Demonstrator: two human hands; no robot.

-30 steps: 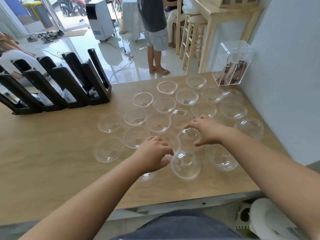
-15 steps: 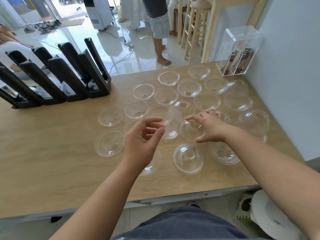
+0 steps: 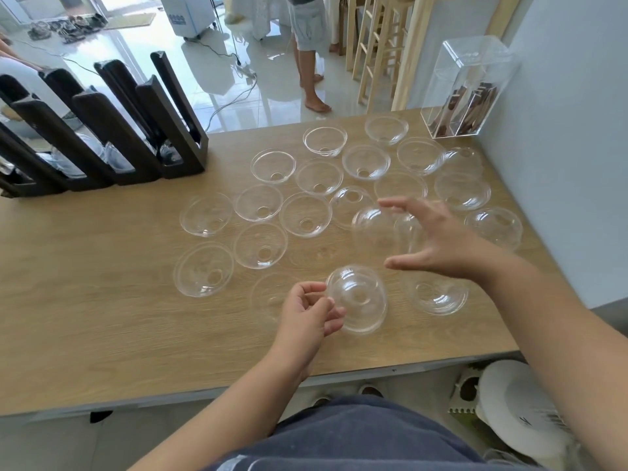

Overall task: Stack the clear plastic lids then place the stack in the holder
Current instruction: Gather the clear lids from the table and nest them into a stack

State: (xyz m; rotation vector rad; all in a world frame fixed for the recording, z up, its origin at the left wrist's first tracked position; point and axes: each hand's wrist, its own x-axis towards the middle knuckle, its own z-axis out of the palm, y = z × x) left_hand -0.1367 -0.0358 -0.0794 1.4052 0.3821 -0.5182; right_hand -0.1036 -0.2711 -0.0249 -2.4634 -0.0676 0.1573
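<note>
Many clear dome lids lie spread over the wooden table, most with the rim up. My right hand is raised above them and holds a small stack of lids tipped on its side between thumb and fingers. My left hand is low near the front edge, its curled fingers pinching the rim of a dome-up lid. The black slotted holder stands at the back left, with a few lids in its slots.
A clear acrylic box stands at the back right corner against the grey wall. A person stands on the floor beyond the table, beside wooden stools.
My left hand dropped from mid-air to the front lid. The tilted lids it held up are now in my right hand, which rose off the table.
</note>
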